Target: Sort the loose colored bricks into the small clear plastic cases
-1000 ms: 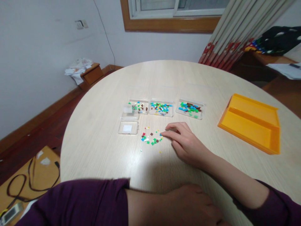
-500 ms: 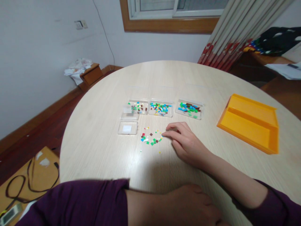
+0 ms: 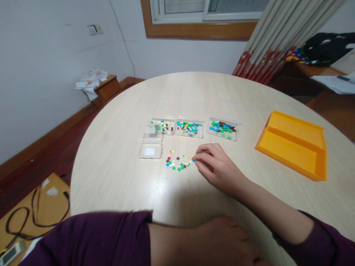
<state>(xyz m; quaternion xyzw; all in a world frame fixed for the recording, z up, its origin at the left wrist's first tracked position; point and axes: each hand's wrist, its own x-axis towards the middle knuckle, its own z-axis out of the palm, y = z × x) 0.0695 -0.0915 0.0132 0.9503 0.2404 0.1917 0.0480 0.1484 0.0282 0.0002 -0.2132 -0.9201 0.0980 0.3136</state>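
My right hand (image 3: 219, 166) is at the right side of a loose group of tiny coloured pieces on the table. Its thumb and fingertips are pinched on a small blue tile (image 3: 193, 160). The group holds green tiles (image 3: 179, 169), a brown tile (image 3: 178, 158), a red tile (image 3: 169, 158) and several white and yellow bits. Across the bottom of the view lies my left forearm, with my left hand (image 3: 227, 240) low at the near side of the table. Its fingers bend down out of clear sight, so I cannot make out what they do.
Beyond the loose pieces stand clear plastic boxes with lids open: a left box (image 3: 163, 133), a middle box (image 3: 189, 136) and a right box (image 3: 222, 136), all holding coloured pieces. A small clear case (image 3: 150, 150) lies nearer. The yellow tray (image 3: 291, 146) is at the right.
My right thumb has come up against the fingertips, and more of the blue tile shows between them. My left hand has stayed in place.
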